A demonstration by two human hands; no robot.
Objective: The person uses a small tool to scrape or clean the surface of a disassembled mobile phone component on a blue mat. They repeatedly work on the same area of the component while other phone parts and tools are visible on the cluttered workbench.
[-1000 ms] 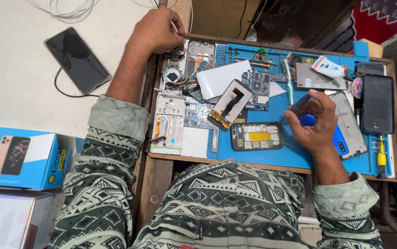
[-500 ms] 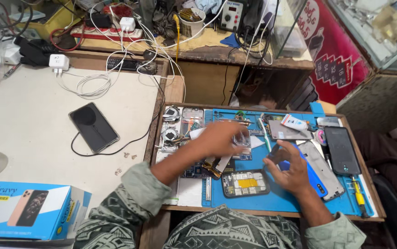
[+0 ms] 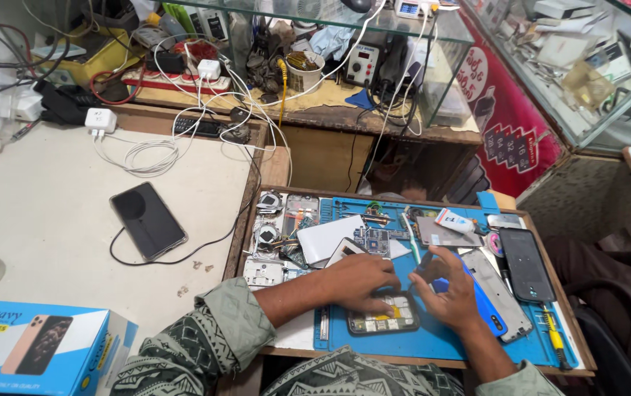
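Left hand [image 3: 363,282] lies palm down with its fingers curled over the upper edge of the opened phone [image 3: 383,314], pressing on it rather than gripping; right hand [image 3: 451,293] hovers just beside the phone's right end, fingers pinched narrow around something small and dark, though what it is cannot be made out. That phone rests face down on the blue work mat [image 3: 433,341], inner parts and a yellow patch showing, its long axis running left to right across the mat, directly below the left hand's fingertips and to the left of the right hand, so the left hand is the nearer. Right of the phone lie a blue phone back [image 3: 493,317] and a dark phone [image 3: 526,264], both set lengthwise away from the person. Far left of the phone, a blue rectangular phone box [image 3: 37,345] with a picture of a handset sits at the table's near corner; beyond the phone, upper right, a red sign [image 3: 506,110] with white lettering leans under the glass counter
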